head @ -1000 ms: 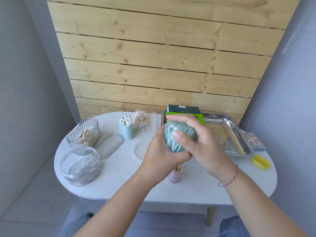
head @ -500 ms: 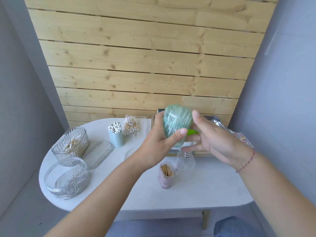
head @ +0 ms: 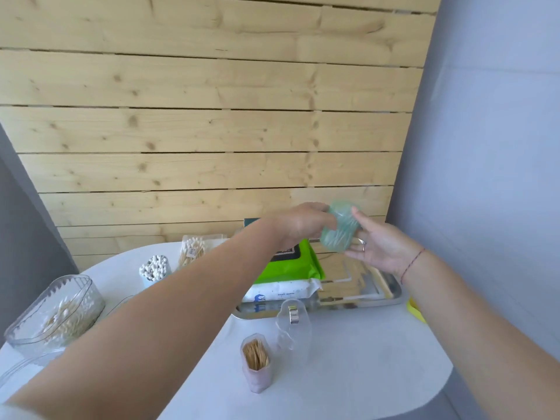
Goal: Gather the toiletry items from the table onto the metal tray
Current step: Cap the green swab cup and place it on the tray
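Scene: A person at a white table (head: 348, 374) carries a green translucent pack (head: 341, 230) out over the metal tray (head: 378, 300), which sits at the table's 1 o'clock edge against the wooden wall.

What changed: A second ago both hands cupped the pack low over the table's middle. Half a second ago the right hand had begun to open. Now the pack has travelled up and out toward 1 o'clock and hangs above the tray's far end.

Left hand (head: 300, 225): Closed around the pack's 9 o'clock side and bearing it.

Right hand (head: 381, 251): Open, palm up, fingers spread, touching the pack's 3 o'clock side and underside; it steadies the pack but does not clasp it.

Already on the tray: A lime-green wipes pack (head: 291, 265) lies on a white wipes pack (head: 281, 294) at the tray's 9 o'clock end.

Left on the table: A toothpick jar (head: 257, 362) and a clear lid (head: 293, 325) at 6 o'clock; a cup of cotton swabs (head: 154, 268), a swab packet (head: 194, 250) and a ribbed clear box (head: 54, 313) from 9 to 11 o'clock.

What it means: The pack looks ready to be lowered onto the bare 3 o'clock half of the tray, and several items then remain.
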`<state>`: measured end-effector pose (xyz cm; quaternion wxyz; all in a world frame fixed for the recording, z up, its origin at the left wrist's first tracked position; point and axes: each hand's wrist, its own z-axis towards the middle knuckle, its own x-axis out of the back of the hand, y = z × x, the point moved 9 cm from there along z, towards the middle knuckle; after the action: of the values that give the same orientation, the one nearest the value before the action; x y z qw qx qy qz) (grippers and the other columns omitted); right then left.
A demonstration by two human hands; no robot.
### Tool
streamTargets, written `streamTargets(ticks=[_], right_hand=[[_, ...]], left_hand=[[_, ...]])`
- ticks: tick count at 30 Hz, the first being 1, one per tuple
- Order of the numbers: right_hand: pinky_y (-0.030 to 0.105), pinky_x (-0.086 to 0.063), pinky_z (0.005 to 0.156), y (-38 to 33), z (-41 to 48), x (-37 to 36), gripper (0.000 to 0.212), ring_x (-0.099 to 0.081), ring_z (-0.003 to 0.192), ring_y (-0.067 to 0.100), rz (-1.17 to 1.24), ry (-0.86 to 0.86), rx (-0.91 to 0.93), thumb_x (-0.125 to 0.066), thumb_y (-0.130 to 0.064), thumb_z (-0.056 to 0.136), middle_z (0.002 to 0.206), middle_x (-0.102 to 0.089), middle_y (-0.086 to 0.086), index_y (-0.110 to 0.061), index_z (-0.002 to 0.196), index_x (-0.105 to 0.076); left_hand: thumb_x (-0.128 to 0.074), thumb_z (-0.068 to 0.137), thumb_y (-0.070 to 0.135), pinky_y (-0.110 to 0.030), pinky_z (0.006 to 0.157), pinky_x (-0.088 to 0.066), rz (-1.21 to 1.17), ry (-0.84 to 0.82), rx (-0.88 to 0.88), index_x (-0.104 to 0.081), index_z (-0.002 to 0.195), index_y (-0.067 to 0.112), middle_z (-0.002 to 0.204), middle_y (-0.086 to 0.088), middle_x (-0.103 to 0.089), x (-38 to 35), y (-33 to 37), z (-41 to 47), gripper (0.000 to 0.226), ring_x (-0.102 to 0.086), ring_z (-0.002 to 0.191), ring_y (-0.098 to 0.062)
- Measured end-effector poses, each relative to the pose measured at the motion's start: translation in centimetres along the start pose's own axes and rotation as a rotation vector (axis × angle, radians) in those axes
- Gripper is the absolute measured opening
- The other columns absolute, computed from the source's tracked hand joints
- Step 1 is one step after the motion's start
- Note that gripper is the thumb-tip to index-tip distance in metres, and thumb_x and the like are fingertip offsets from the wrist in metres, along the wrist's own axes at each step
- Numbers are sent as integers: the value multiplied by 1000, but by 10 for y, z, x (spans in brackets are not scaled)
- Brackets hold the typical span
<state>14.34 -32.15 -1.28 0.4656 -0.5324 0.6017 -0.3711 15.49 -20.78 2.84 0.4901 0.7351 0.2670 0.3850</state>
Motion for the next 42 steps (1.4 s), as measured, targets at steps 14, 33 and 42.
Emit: streamTargets(ticks=[14, 33, 42], right_hand=[[39, -46, 98, 34, 125, 24, 47, -49, 110, 18, -268, 88, 32, -40, -48, 94, 128, -51, 3, -19, 131, -46], [44, -27, 111, 42, 122, 8, 77, -29, 140, 29, -420, 201, 9, -36, -59, 90, 155, -26, 8, -11, 148, -21], [31, -24, 111, -76, 2, -67, 54, -31, 138, 19, -722, 348, 600, -48, -39, 93, 145, -37, 5, -12, 138, -39]], left_hand=[[-38, 84, 4, -26, 56, -24, 598, 185, 227, -29, 56, 13, 63, -4, -29, 45, -46, 129, 31, -26, 58, -15], [-34, 97, 16, -31, 91, -39, 487, 395, 129, -48, 75, 26, 121, -15, -58, 89, -39, 64, 28, -46, 98, -23], [-43, 88, 3, -20, 77, -43, 72, 796, -124, -68, 106, 21, 107, 4, -67, 160, -44, -125, 35, -58, 101, -13]])
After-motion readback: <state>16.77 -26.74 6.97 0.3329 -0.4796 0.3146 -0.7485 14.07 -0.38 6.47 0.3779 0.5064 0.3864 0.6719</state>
